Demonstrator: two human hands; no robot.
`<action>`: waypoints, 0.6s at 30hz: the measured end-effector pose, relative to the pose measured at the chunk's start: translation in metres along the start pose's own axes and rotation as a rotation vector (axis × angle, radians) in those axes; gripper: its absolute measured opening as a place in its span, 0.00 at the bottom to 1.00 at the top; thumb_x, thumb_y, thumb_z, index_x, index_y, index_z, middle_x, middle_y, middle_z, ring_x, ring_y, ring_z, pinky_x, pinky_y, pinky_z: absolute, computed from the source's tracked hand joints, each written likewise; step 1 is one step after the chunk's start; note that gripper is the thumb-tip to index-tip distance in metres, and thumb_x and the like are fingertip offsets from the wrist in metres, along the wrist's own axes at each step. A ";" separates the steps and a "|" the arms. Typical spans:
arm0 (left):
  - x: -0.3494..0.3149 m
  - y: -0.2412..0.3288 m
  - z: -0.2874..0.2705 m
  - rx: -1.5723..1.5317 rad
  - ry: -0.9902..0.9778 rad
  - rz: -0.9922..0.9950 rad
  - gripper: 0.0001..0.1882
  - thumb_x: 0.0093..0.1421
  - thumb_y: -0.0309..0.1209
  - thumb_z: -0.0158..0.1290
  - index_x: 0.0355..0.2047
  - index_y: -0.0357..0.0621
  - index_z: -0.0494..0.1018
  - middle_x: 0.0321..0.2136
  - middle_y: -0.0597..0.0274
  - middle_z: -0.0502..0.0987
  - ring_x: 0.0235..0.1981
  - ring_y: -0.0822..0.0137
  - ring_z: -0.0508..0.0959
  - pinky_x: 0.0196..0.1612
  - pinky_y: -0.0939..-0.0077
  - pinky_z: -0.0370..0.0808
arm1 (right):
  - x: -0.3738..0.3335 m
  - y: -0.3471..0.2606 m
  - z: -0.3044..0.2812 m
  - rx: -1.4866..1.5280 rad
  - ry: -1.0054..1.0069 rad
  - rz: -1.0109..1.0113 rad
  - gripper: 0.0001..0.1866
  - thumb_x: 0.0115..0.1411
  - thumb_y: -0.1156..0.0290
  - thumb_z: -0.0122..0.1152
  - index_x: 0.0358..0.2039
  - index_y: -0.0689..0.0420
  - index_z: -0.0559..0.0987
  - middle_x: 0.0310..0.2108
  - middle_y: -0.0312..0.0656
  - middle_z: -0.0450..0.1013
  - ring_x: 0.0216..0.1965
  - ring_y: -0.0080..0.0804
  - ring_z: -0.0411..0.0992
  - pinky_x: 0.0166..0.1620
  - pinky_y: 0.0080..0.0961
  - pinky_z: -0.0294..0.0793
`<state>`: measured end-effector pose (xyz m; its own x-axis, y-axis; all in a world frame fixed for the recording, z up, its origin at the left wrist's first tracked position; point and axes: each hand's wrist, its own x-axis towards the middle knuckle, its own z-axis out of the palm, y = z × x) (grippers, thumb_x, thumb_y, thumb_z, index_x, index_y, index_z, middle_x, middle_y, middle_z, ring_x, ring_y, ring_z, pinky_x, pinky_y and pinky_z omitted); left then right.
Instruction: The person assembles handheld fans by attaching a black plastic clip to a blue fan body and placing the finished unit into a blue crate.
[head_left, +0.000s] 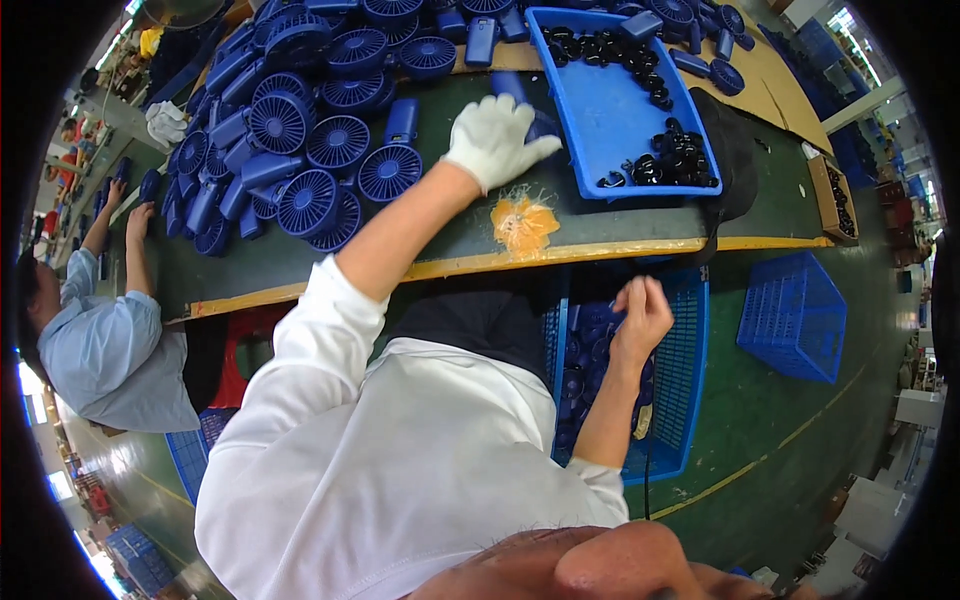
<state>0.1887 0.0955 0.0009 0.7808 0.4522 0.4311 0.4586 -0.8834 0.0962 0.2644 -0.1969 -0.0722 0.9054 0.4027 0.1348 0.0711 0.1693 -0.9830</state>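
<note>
My left hand (497, 140), in a white glove, lies over the green-topped table with its fingers stretched and thumb out. Partly under its fingers is a blurred dark-blue handheld fan (508, 86); whether the hand touches it I cannot tell. Left of it rises a heap of similar fans (338, 142) with round slotted heads. Bare and with curled fingers, my right hand (641, 312) is above a blue crate (684, 400) beside my lap. Anything inside its fingers is hidden. The crate contains more blue fans (592, 322).
A blue tray (606, 108) with small glossy black parts (675, 155) sits right of my left hand. Black cloth (735, 160) hangs beside it over the yellow-taped table edge (450, 266). Another blue crate (795, 315) stands on the floor. A co-worker (115, 345) works at left.
</note>
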 end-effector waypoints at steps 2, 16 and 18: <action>-0.016 0.009 -0.006 -0.092 -0.044 0.018 0.27 0.57 0.57 0.52 0.20 0.44 0.77 0.22 0.56 0.75 0.34 0.56 0.77 0.36 0.63 0.73 | 0.042 -0.034 0.034 -0.176 -0.146 -0.239 0.02 0.59 0.80 0.60 0.31 0.66 0.78 0.27 0.36 0.71 0.24 0.19 0.67 0.26 0.15 0.66; -0.074 -0.013 -0.021 -0.291 -0.157 0.273 0.29 0.45 0.59 0.58 0.31 0.44 0.76 0.28 0.59 0.73 0.33 0.58 0.74 0.37 0.64 0.73 | 0.293 0.011 0.233 -1.306 -0.512 -0.933 0.04 0.53 0.75 0.57 0.26 0.58 0.80 0.32 0.45 0.76 0.39 0.45 0.76 0.42 0.42 0.78; -0.079 -0.014 -0.024 -0.339 -0.192 0.290 0.28 0.44 0.58 0.60 0.29 0.45 0.74 0.26 0.60 0.72 0.31 0.59 0.74 0.33 0.65 0.74 | 0.293 0.012 0.235 -1.307 -0.494 -0.944 0.04 0.53 0.72 0.59 0.27 0.57 0.80 0.34 0.43 0.76 0.39 0.44 0.75 0.41 0.41 0.78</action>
<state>0.1105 0.0694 -0.0133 0.9349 0.1678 0.3127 0.0713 -0.9521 0.2975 0.4316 0.1347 -0.0150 0.1563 0.8693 0.4690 0.9771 -0.2055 0.0552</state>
